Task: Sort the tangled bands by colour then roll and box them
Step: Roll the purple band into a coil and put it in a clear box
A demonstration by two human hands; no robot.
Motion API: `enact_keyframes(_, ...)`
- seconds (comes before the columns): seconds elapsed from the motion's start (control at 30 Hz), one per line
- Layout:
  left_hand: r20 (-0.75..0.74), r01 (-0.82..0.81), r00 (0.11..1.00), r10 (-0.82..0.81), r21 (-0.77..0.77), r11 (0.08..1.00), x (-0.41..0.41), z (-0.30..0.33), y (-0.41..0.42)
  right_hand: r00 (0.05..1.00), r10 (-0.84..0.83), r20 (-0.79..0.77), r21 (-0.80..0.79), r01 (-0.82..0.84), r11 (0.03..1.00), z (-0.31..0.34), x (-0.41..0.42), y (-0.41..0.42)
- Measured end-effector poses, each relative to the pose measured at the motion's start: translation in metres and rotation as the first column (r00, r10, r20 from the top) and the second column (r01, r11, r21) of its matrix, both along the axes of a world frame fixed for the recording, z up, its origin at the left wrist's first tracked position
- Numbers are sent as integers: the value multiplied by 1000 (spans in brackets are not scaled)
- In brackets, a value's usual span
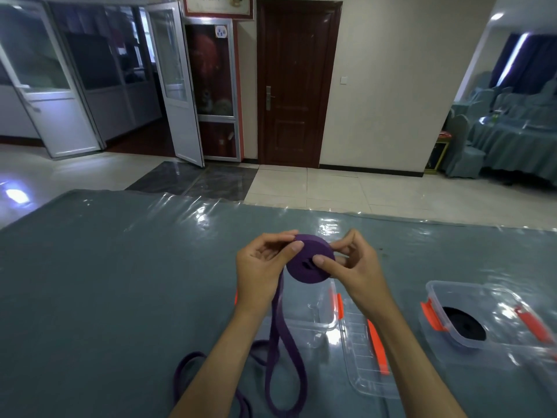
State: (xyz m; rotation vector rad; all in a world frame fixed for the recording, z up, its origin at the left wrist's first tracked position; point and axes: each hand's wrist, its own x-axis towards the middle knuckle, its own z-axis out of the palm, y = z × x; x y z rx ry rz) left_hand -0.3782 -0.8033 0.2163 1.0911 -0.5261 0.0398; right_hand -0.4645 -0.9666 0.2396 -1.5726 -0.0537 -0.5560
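Observation:
A purple band (309,260) is partly wound into a thick roll held above the table. My left hand (263,263) grips the roll's left side with thumb and fingers. My right hand (352,267) pinches its right side, thumb on the face of the roll. The band's loose tail (283,357) hangs down between my forearms and loops on the table. Under my hands stands a clear empty box (322,315) with orange clips. At the right, another clear box (452,312) holds a rolled black band (464,325).
A clear lid (367,363) with an orange clip lies beside the empty box. The table (105,282) has a grey-blue cloth under shiny plastic. Beyond it are a tiled floor, a brown door and covered chairs at the far right.

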Motion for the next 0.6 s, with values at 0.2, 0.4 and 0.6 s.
enact_keyframes(0.2,40,168,984,-172,80,983,7,-1,11,993,-59,100,-44,63,997,-1,1,4)
enact_keyframes(0.4,50,41,998,-44,57,998,6,-2,8,995,-61,82,-46,65,997,2,5,8)
enact_keyframes(0.6,52,61,997,-63,33,998,10,-1,13,999,-12,39,-23,12,1000,-6,8,8)
